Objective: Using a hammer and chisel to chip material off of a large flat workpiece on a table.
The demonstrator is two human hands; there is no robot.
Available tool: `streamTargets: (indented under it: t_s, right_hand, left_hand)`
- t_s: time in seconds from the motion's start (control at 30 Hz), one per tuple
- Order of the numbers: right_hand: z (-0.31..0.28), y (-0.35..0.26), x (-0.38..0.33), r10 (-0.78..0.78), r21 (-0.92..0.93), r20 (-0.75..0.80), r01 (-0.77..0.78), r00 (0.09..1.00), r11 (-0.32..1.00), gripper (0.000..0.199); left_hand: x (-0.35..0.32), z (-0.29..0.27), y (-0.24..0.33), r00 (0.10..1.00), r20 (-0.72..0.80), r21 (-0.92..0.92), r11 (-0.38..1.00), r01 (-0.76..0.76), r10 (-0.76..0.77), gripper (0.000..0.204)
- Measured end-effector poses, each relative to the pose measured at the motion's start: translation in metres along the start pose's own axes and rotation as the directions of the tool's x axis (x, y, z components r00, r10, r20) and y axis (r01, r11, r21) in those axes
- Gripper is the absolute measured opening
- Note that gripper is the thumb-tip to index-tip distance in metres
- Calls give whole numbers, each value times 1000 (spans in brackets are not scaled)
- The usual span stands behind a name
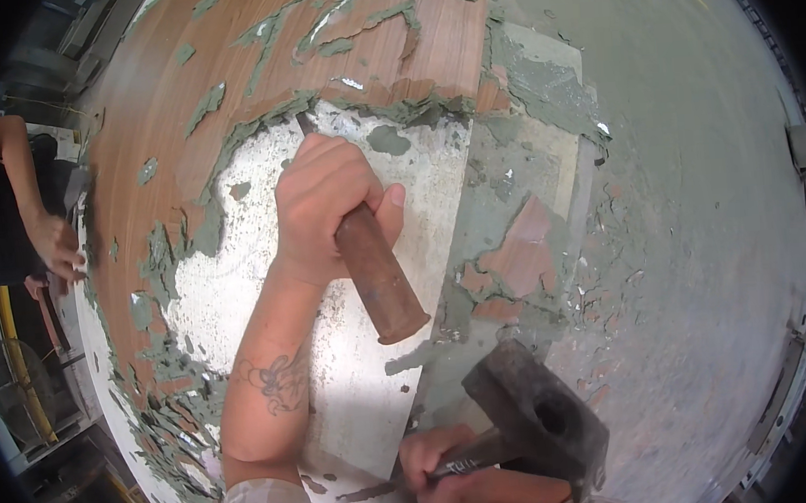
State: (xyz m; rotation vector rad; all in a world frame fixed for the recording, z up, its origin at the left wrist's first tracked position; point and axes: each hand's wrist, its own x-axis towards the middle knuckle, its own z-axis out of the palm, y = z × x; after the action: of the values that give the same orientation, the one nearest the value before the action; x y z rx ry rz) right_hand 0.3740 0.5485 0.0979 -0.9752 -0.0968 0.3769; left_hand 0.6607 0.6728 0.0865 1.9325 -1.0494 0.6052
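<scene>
My left hand point(331, 191) is closed around a chisel point(382, 281) with a thick, rusty brown shaft. Its struck end slants down toward me, and its narrow tip meets the torn edge of a wood-grain sheet point(171, 137). Under that hand lies a bare white, speckled surface point(251, 220). Lower and to the right, my right hand point(441, 464) grips the short dark handle of a hammer point(526, 406). The heavy, blocky hammer head is close to the camera, lower than the chisel's butt and apart from it.
Green-backed scraps point(179, 449) are heaped along the left edge, and more flakes lie on the sheet. A reddish fragment point(520, 248) sits right of the white strip. Beyond stretches a grey-green surface point(697, 184). At far left, another person's hand point(55, 243) is beside the edge.
</scene>
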Motion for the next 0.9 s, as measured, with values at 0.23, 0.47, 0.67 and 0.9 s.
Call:
streamTargets:
  t_s: [0.23,0.47,0.67,0.9]
  right_hand:
    - [8,8,3,-46,239,-77,64,996,969,13]
    - [9,6,16,34,-41,-247,-45,968,998,59]
    - [-5,13,15,-170,391,-234,252,957,885,47]
    - [-27,23,-13,145,-58,-171,-157,975,986,29]
  left_hand:
    - [-1,-3,-3,1000,-9,23,1000,0,1,28]
    - [-3,-3,-5,1000,-7,23,999,25,-25,28]
    - [-2,2,-5,999,-17,32,998,51,-50,29]
    - [-1,8,-2,997,8,68,994,81,-82,30]
